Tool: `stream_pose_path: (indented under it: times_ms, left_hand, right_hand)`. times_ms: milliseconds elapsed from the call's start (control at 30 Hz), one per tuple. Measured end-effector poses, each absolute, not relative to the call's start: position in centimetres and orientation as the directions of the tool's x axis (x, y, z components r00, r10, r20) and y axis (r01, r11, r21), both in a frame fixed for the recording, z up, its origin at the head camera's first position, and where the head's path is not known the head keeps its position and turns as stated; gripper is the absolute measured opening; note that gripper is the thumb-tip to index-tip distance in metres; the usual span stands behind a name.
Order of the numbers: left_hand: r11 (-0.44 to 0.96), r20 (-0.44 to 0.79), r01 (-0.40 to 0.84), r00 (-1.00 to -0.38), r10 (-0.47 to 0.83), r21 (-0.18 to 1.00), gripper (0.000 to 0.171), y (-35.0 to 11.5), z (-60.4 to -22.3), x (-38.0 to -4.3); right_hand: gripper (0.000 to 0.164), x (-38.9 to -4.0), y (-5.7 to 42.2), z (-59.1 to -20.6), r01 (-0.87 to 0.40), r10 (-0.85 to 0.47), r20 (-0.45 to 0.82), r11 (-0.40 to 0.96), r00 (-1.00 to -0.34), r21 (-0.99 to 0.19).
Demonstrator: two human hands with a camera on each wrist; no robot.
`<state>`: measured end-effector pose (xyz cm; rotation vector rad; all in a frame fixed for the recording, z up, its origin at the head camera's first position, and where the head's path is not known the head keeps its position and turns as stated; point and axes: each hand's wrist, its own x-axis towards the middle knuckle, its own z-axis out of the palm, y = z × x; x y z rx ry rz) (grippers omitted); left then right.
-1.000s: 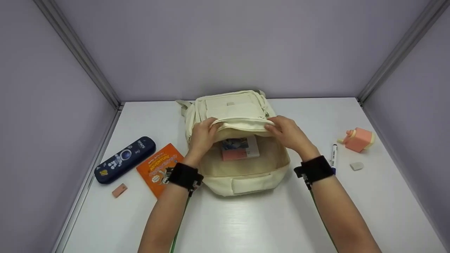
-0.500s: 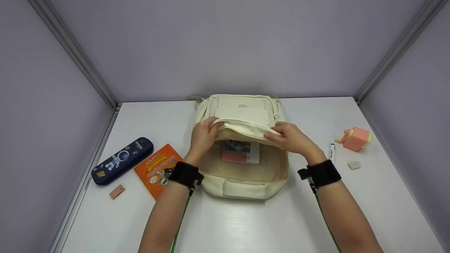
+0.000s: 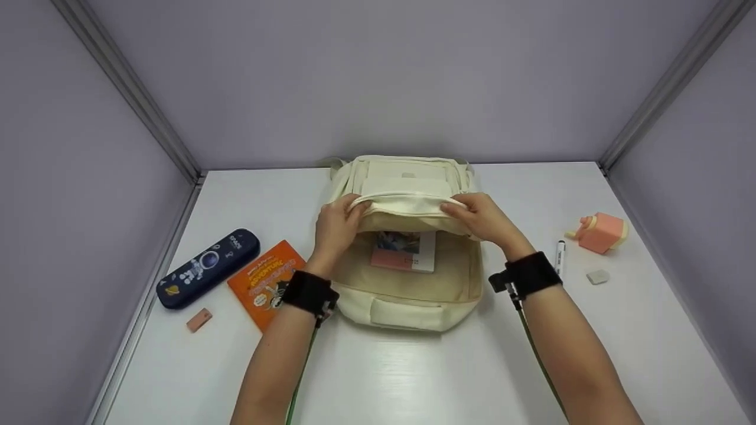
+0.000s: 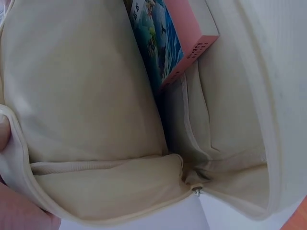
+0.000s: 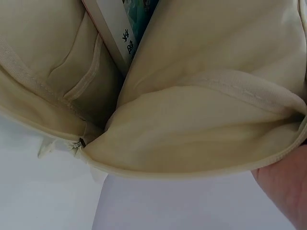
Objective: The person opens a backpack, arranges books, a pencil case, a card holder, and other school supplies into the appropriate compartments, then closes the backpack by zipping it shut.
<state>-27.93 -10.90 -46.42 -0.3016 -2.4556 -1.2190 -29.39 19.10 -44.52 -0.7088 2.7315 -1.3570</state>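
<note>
backpack flap (image 3: 407, 205) — between left hand (image 3: 338, 229), right hand (image 3: 485, 221) — gripped by both

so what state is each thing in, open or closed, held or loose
backpack, open, flap held up
left hand, gripping the flap's edge
right hand, gripping the flap's edge
pink and white book, closed, inside the backpack
pencil case, closed, loose
orange book, closed, loose, partly hidden
marker, loose, near end hidden, cap unclear
sharpener, loose
pink eraser, loose
grey eraser, loose
</note>
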Motion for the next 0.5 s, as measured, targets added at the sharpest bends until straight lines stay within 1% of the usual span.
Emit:
stream_pose_path:
  times_ms: [133,333,433,500]
  left_hand:
    - [0.62,0.431,0.349,-0.902,0.02,0.703,0.024,-11.4,-46.1,-27.3]
    - [0.62,0.426,0.32,-0.904,-0.026,0.716,0.036,-13.5,-46.5,-26.1]
    - [0.626,0.41,0.27,-0.908,-0.089,0.732,0.039,-15.5,-47.3,-26.0]
    - [0.633,0.377,0.214,-0.917,-0.133,0.744,0.038,-17.1,-47.8,-25.9]
  right_hand:
    - [0.038,-29.8,19.0,-44.2,-0.381,-0.365,0.203,0.527,-0.909,-0.76]
    - [0.041,-30.0,19.8,-43.7,-0.356,-0.314,0.208,0.548,-0.926,-0.757]
    - [0.041,-30.0,20.2,-43.4,-0.354,-0.296,0.218,0.559,-0.93,-0.75]
    - [0.04,-30.0,20.4,-43.2,-0.345,-0.28,0.219,0.566,-0.935,-0.749]
